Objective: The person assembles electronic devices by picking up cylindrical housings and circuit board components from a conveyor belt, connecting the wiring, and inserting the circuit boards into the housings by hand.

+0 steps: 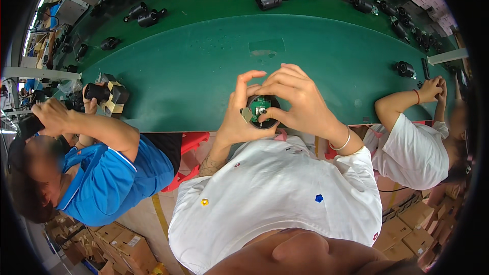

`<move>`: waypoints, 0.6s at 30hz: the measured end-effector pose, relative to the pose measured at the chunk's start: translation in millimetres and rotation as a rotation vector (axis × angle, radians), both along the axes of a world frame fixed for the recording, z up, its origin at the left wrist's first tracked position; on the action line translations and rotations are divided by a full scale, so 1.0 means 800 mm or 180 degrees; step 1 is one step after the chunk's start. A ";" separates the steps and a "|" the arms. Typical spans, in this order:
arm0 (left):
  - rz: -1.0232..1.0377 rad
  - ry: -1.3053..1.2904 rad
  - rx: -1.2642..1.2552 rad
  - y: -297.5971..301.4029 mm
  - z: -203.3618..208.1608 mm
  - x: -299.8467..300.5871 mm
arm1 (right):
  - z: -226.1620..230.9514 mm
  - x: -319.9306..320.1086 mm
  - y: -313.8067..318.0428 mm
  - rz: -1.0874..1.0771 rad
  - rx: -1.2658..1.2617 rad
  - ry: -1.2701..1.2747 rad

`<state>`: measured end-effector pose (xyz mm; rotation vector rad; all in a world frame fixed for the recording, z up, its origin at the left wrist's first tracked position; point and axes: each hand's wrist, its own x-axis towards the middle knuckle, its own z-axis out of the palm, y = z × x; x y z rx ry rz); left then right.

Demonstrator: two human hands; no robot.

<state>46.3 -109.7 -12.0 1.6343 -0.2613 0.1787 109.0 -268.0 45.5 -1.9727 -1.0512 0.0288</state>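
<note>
The housing (pixel 272 102) is between the two hands, near the bench's front edge, its open end facing up. The left hand (pixel 235 114) is closed round its side, fingers curled and thumb along the near rim. The right hand (pixel 295 94) arches over the top, thumb reaching in at a silver part (pixel 262 110) on the board (pixel 255 104); whether it grips that part or only presses on it, I cannot tell. A pale tab (pixel 246 115) sticks out at the left rim. The board lies within the housing, so that much appears done; the end is uncovered, so closing it seems to be left, though what else remains is unclear. The bench (pixel 188 71) is smooth green, with a rectangular patch (pixel 267 47) ahead of the hands. Beyond it, a darker green strip (pixel 198 0) carries scattered black units (pixel 268 0), some with boards hanging out on leads. A co-worker in blue (pixel 112 178) sits at left, another in white (pixel 417 147) at right; red stools (pixel 191 147) and cartons (pixel 127 247) fill the floor behind.
</note>
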 end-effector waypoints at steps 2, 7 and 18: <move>0.0049 0.0185 -0.0293 -0.003 0.001 0.001 | -0.001 0.010 0.000 0.0089 0.0135 0.0405; -0.0078 0.0388 -0.0726 -0.010 0.005 -0.004 | 0.003 0.013 -0.004 0.0279 0.0729 0.0999; 0.0060 0.0041 0.0408 -0.016 0.004 -0.021 | 0.024 -0.042 0.012 -0.0104 0.1196 -0.0092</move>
